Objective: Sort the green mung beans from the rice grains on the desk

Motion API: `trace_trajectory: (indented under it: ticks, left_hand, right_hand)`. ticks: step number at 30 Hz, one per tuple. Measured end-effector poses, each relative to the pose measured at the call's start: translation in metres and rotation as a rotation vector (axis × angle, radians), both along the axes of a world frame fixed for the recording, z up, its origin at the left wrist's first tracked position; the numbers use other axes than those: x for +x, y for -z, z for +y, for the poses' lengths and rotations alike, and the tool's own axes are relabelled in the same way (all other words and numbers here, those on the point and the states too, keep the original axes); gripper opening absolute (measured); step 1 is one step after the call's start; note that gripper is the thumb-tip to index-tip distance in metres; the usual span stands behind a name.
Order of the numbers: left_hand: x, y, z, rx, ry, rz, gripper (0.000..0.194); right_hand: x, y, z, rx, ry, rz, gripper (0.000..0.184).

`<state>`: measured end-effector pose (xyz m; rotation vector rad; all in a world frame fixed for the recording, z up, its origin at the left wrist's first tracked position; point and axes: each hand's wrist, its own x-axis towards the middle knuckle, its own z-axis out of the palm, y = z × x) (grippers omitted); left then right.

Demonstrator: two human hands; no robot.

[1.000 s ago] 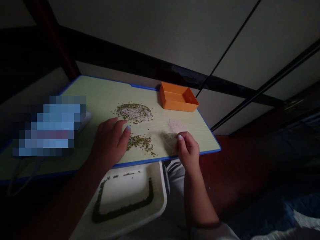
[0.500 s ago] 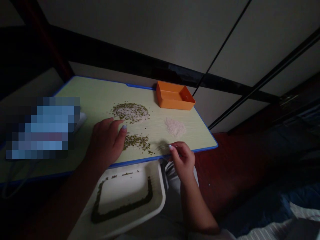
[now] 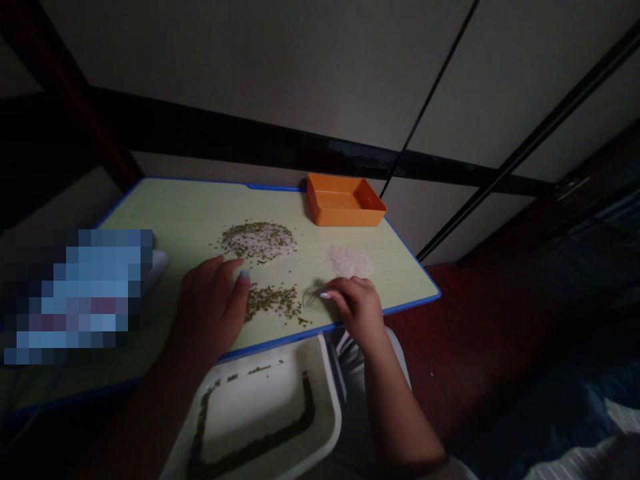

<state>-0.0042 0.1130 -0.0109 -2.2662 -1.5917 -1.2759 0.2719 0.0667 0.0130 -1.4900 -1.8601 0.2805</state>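
Observation:
My left hand (image 3: 213, 300) rests on the table with its fingers spread, at the left end of a small patch of green beans (image 3: 275, 301), probably mung beans. Between the thumb and fingers of my right hand (image 3: 357, 307) is a thin metal fork (image 3: 313, 298); its tines are faint and point at the right end of that patch. Farther back lies a mixed heap of green beans and white rice-like grains (image 3: 260, 240). A separate pile of pale grains (image 3: 349, 260) sits just beyond my right hand.
An orange box (image 3: 345, 217) stands at the table's back right corner. Below the front edge of the blue-rimmed table (image 3: 185, 207) is a white basin (image 3: 327, 400) with green beans gathered along its inner sides. A blurred-out object (image 3: 95, 287) lies at the left. Cabinet doors rise behind.
My right hand has moved forward and left over the table, bringing the fork to the edge of the bean patch. My left hand stays beside the beans. The view has tilted slightly.

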Motion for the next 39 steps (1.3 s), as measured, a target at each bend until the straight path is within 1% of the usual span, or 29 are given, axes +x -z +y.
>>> trace_trajectory:
  ticks: [3, 5, 10, 13, 16, 20, 26, 34, 37, 39]
  left_hand:
    - [0.0, -0.002, -0.001, -0.013, 0.003, 0.007, 0.038]
    - [-0.001, -0.003, -0.001, -0.019, 0.0, 0.023, 0.039]
    - [-0.002, -0.005, -0.001, -0.023, 0.015, 0.043, 0.041]
    - [-0.002, -0.004, -0.001, -0.023, 0.004, 0.047, 0.044]
    - [-0.002, -0.003, -0.001, -0.01, -0.004, 0.053, 0.045]
    - [-0.003, -0.002, -0.001, -0.006, 0.006, 0.06, 0.045]
    - [-0.005, 0.002, 0.003, 0.075, 0.025, 0.081, 0.046]
    - [-0.006, 0.002, 0.001, 0.081, 0.03, 0.096, 0.046]
    - [-0.005, 0.001, 0.001, 0.089, 0.032, 0.103, 0.047]
    - [-0.004, 0.001, 0.001, 0.092, 0.032, 0.101, 0.048]
  right_hand:
    - [-0.003, -0.003, 0.001, -0.028, 0.018, -0.123, 0.012]
    - [-0.005, -0.005, 0.0, -0.041, 0.032, -0.17, 0.011]
    - [-0.011, -0.01, 0.001, -0.071, 0.146, -0.191, 0.013]
    - [-0.016, -0.015, 0.004, -0.099, 0.166, -0.19, 0.013]
    - [-0.021, -0.021, 0.009, -0.124, 0.144, -0.189, 0.012]
    - [-0.024, -0.025, 0.016, -0.127, 0.068, -0.179, 0.011]
    - [-0.02, -0.02, 0.018, -0.097, 0.003, -0.168, 0.01]
    - [-0.014, -0.012, 0.016, -0.034, -0.084, -0.076, 0.012]
    - [-0.013, -0.011, 0.016, -0.003, -0.078, -0.039, 0.015]
    - [-0.015, -0.013, 0.016, 0.0, -0.058, -0.065, 0.015]
